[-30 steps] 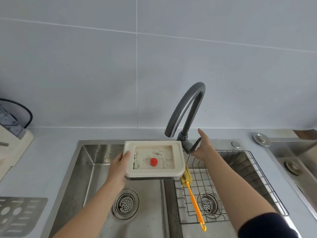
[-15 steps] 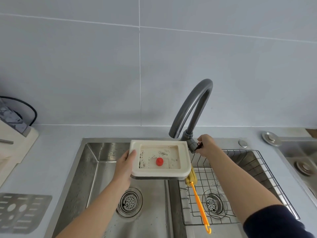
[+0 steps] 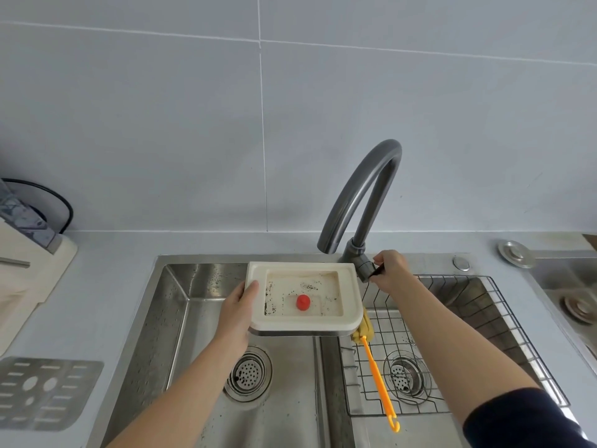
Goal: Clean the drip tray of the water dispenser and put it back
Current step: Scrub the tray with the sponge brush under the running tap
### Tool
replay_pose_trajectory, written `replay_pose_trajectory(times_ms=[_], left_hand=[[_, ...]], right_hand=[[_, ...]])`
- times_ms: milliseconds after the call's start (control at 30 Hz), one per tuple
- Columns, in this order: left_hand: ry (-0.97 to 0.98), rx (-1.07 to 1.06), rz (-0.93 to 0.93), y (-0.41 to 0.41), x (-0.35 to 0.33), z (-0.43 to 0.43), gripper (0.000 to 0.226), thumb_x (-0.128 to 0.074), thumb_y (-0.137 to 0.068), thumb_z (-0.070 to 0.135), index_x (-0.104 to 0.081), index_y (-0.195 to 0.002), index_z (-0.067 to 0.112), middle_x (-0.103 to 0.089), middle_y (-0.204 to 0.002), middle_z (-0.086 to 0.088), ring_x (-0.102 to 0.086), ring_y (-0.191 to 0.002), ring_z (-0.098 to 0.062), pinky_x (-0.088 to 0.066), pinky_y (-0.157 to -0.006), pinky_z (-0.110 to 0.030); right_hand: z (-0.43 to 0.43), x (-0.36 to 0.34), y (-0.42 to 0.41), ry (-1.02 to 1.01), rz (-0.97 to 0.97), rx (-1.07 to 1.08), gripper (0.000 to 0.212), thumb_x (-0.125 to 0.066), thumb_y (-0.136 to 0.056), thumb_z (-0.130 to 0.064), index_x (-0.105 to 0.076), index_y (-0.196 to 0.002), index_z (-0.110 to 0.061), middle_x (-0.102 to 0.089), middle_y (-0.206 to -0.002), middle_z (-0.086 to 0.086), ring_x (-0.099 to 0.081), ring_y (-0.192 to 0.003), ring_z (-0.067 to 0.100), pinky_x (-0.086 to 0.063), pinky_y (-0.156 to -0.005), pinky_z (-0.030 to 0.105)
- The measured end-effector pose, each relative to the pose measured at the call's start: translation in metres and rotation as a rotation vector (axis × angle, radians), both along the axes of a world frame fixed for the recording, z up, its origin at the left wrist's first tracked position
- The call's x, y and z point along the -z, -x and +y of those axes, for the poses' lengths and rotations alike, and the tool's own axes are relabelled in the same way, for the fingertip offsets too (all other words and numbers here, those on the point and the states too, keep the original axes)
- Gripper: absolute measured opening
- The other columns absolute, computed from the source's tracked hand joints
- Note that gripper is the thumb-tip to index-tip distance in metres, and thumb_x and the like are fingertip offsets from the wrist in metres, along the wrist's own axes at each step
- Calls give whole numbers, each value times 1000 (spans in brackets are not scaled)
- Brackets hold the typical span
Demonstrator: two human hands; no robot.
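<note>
Where the right hand [image 3: 389, 270] grips, faucet lever [image 3: 376, 272] hides.

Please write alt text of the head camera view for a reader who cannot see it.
A left hand holds a dirty white drip tray with a red float over a steel double sink, while the right hand grips the grey faucet's handle. An orange-handled brush lies on a wire rack.

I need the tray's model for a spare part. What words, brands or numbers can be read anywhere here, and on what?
None: no readable text shows anywhere.
Drip tray: only dark specks and a red float, no marking.
Faucet, sink, brush handle: no brand visible.
</note>
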State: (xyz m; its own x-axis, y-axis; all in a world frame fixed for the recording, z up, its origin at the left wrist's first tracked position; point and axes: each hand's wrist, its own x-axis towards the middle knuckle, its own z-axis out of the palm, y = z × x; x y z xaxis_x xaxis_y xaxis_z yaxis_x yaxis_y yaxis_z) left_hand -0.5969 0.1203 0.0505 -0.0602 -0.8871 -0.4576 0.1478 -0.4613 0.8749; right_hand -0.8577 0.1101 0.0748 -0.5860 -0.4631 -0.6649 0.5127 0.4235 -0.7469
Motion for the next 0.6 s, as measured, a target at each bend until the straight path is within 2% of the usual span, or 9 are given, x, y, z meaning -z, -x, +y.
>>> replay_pose_trajectory(times_ms=[67, 233, 400, 533, 600], left_hand=[[1, -3, 2, 0, 1, 1, 14, -50, -91, 22, -62, -90, 28, -68, -89, 1, -63, -83, -19, -52, -72, -39], [4, -7, 2, -1, 1, 2, 15, -50, -91, 21, -61, -85, 29, -67, -88, 0, -63, -81, -18, -53, -67, -34], [-12, 0, 4, -1, 3, 3, 13, -50, -91, 23, -61, -88, 29, -67, -89, -1, -64, -79, -19, -52, -62, -34], [-25, 7, 2, -3, 5, 4, 14, -50, -91, 25, -61, -100, 23, -67, -93, -2, -64, -82, -20, -53, -52, -30], [-27, 10, 5, -4, 5, 5, 16, -49, -91, 25, -60, -103, 23, -67, -94, -3, -64, -85, -21, -54, -52, -30]], right_hand=[[0, 1, 0, 7, -5, 4, 21, -35, -81, 9, -36, -68, -7, -36, -76, 8, -45, -71, 27, -43, -100, 52], [1, 1, -1, 10, -23, 7, 21, -37, -80, 9, -37, -68, -8, -37, -79, 10, -45, -93, 32, -43, -100, 52], [3, 1, -1, 46, -47, 18, 21, -36, -79, 10, -36, -69, -8, -37, -78, 10, -48, -86, 31, -44, -100, 50], [3, 2, -1, 64, -68, 46, 22, -36, -80, 10, -36, -69, -8, -36, -78, 9, -48, -75, 28, -44, -99, 50], [3, 3, -1, 67, -78, 55, 22, -36, -80, 10, -36, -68, -8, -36, -78, 9, -48, -78, 29, -45, -98, 50]])
